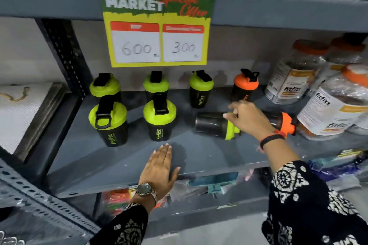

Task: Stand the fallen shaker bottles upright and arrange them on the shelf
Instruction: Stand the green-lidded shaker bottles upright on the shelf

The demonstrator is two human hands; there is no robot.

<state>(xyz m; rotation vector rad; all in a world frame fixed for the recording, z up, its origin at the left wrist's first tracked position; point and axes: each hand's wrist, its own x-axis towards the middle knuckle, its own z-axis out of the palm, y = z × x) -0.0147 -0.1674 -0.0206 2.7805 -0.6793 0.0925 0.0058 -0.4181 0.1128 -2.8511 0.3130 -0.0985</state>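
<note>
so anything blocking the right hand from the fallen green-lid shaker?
Nothing visible. The right hand is already over the fallen green-lid shaker, fingers at its lid. Whether they grip it, I cannot tell. The fallen orange-lid shaker lies behind the wrist.

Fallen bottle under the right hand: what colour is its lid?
Lime green lid, head view.

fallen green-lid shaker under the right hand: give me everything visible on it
The fallen green-lid shaker lies on its side on the grey shelf, base pointing left, lid pointing right. Its body is dark, smoky, translucent-looking plastic; no logo shows from this side. The lime-green lid is partly hidden by the right hand, whose fingers rest on the lid end; a firm grip cannot be confirmed. Just right of it lies a fallen orange-lid shaker; whether they touch is hidden. The left hand lies flat on the shelf, apart from it.
</note>
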